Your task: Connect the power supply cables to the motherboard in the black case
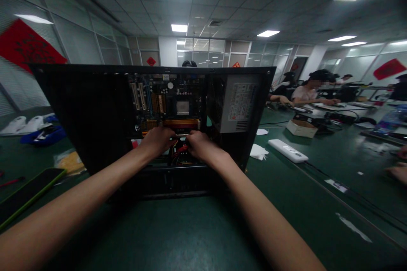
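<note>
**Where the green counter (178,237) carries an open computer case (66,106), you are reaching inside**

As the case stands upright in front of you on the counter, its open side faces you, which seems to give both arms a straight way in. Upright at its back, the circuit board (170,93) shows its parts in plain view. The power supply (240,108) sits in the upper right corner, likely fixed there to keep its bulk beside the board. Outside, the white power strip (288,151) lies to the right, apart from your work.

Your left hand (159,137) and right hand (202,144) come in from either side, close but apart, at the board's lower part. Both have their fingers curled inward, probably to steady something small from two ends; you can't be seen clearly pinching it, so what each one grips I cannot tell. The green-edged phone (30,190) lies off to your left, out of your arms' way.

Just above your fingers run the orange memory slots (181,123); red cables (182,149) hang loosely below, between your wrists.
</note>
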`<state>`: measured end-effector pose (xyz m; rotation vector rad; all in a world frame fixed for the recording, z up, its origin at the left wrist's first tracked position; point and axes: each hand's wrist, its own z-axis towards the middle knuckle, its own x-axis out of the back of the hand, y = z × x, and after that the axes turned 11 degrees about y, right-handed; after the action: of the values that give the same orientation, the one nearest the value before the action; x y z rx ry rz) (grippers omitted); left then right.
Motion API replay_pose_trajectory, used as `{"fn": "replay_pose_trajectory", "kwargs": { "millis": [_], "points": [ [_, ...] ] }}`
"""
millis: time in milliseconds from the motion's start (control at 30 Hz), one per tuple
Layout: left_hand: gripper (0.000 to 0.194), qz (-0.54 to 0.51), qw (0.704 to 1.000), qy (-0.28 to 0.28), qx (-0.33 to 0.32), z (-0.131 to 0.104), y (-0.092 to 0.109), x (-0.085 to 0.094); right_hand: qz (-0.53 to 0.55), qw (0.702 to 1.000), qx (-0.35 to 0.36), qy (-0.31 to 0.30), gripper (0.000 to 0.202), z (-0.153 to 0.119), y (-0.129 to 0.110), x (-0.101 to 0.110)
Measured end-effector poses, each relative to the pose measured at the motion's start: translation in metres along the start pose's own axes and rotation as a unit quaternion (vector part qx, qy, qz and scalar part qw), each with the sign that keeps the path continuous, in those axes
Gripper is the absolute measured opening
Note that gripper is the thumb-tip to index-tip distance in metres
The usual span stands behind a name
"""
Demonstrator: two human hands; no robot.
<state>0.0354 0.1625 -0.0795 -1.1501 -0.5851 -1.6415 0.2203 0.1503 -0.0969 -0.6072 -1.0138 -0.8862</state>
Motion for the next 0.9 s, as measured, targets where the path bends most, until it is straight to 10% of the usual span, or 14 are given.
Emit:
{"fn": "replay_pose_trajectory", "kwargs": {
  "millis": [900],
  "points": [
    [0.028, 0.005, 1.000, 0.017, -0.006, 0.000, -0.003, -0.002, -0.038, 0.998, 0.035, 0.037, 0.027, 0.013, -0.005, 0.005]
  ]
}}
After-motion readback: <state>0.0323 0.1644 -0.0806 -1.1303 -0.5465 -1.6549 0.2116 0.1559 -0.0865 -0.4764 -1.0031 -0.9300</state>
